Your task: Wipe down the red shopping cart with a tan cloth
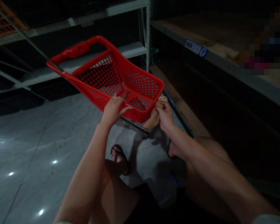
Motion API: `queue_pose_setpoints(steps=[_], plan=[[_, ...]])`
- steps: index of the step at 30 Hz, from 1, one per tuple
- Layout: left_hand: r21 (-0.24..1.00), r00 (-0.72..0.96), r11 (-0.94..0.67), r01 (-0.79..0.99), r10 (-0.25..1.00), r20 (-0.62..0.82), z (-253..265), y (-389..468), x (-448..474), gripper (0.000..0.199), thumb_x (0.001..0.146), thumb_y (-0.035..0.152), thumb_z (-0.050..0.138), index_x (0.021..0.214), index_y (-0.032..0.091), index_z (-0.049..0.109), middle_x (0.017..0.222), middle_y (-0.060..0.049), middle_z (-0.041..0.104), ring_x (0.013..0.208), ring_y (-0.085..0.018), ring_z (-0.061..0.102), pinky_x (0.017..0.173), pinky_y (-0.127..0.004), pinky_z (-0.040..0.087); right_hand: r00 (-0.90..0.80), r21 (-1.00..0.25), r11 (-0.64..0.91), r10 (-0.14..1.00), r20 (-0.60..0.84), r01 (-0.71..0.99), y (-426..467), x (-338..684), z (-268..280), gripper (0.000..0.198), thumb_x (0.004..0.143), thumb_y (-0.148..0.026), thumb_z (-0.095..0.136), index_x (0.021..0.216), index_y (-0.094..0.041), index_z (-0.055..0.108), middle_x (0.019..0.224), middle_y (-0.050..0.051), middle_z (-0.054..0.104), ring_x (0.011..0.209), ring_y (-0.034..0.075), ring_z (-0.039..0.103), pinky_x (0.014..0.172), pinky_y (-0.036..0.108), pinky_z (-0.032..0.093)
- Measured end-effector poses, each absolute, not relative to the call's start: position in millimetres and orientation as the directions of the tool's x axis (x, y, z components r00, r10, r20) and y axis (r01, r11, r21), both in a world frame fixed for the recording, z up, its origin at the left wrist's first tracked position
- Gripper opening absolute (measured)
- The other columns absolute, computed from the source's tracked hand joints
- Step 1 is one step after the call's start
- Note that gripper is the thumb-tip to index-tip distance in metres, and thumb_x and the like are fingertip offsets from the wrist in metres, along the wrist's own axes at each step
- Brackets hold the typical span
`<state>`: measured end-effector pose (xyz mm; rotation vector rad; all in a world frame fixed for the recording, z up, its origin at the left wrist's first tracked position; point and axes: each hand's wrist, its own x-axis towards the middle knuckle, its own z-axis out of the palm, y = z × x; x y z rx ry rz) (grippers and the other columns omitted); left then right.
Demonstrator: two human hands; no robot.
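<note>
Nearest, a sandalled foot stood below the red basket. At the basket's near right corner the right hand pinched a tan cloth — its long axis slanting down leftward from those fingers, outside the wall. Farther from the cloth, the left hand lay, fingers loosely spread, on the basket's near left rim. Beyond the basket stood grey shelving.

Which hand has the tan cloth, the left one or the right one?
The right hand. It pinches the tan cloth beside the red basket's corner, while the left hand has no cloth and rests at the rim.
</note>
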<state>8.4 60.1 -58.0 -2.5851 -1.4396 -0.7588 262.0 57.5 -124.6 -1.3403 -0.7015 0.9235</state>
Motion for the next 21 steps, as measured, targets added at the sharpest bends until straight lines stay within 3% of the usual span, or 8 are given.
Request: queue_pose_setpoints(steps=[3,7,10,15,18,21], plan=[[0.153,0.397,-0.521,0.839,0.780,0.483,-60.7,58.7,11.3,0.030,0.101,0.051,0.062,0.099,0.021,0.066,0.100,-0.007,0.073,0.105,-0.026,0.067,0.121,-0.051,0.044,0.509,-0.999,0.043,0.860,0.030,-0.014,68.5,267.3,-119.7,0.025,0.063,-0.024,0.060,0.089,-0.023,0.060,0.089,-0.002,0.067,0.083,0.017,0.063,0.078,0.030,0.051],[0.156,0.352,-0.475,0.866,0.801,0.485,-61.8,59.1,14.9,0.028,0.101,0.049,0.063,0.095,0.022,0.066,0.094,-0.007,0.073,0.101,-0.027,0.066,0.108,-0.047,0.050,0.267,-0.988,0.043,0.960,0.081,0.145,32.8,243.8,-131.8,0.026,0.069,-0.026,0.058,0.094,-0.023,0.064,0.088,0.000,0.069,0.080,0.020,0.065,0.079,0.035,0.052],[0.166,0.327,-0.450,0.877,0.815,0.478,-60.4,60.9,16.9,0.028,0.102,0.047,0.062,0.095,0.020,0.067,0.093,-0.009,0.075,0.099,-0.028,0.066,0.099,-0.044,0.052,0.161,-0.962,0.115,0.974,0.158,0.248,16.4,231.5,-135.5,0.022,0.071,-0.026,0.061,0.092,-0.023,0.066,0.093,0.005,0.072,0.088,0.024,0.067,0.086,0.039,0.054],[0.206,0.328,-0.457,0.865,0.826,0.458,-57.8,72.7,17.4,0.025,0.105,0.041,0.058,0.104,0.020,0.072,0.104,-0.009,0.079,0.104,-0.027,0.068,0.106,-0.043,0.048,0.177,-0.889,0.224,0.932,0.315,0.400,44.2,234.2,-127.4,0.016,0.076,-0.022,0.063,0.091,-0.022,0.067,0.109,0.009,0.069,0.102,0.026,0.067,0.094,0.041,0.056],[0.222,0.321,-0.445,0.867,0.841,0.435,-57.0,81.9,16.4,0.025,0.105,0.039,0.059,0.108,0.019,0.074,0.108,-0.009,0.080,0.107,-0.027,0.069,0.105,-0.042,0.048,0.133,-0.879,0.231,0.941,0.310,0.416,58.8,229.2,-141.4,0.024,0.076,-0.018,0.063,0.099,-0.022,0.070,0.122,0.012,0.068,0.113,0.027,0.066,0.104,0.043,0.054],[0.227,0.289,-0.412,0.883,0.856,0.428,-56.7,86.2,15.8,0.028,0.106,0.040,0.057,0.109,0.020,0.076,0.108,-0.010,0.080,0.106,-0.027,0.069,0.105,-0.042,0.049,0.015,-0.906,0.153,0.985,0.173,0.396,66.5,219.8,-164.1,0.020,0.072,-0.013,0.064,0.088,-0.022,0.072,0.106,0.009,0.073,0.104,0.026,0.069,0.101,0.042,0.055]])
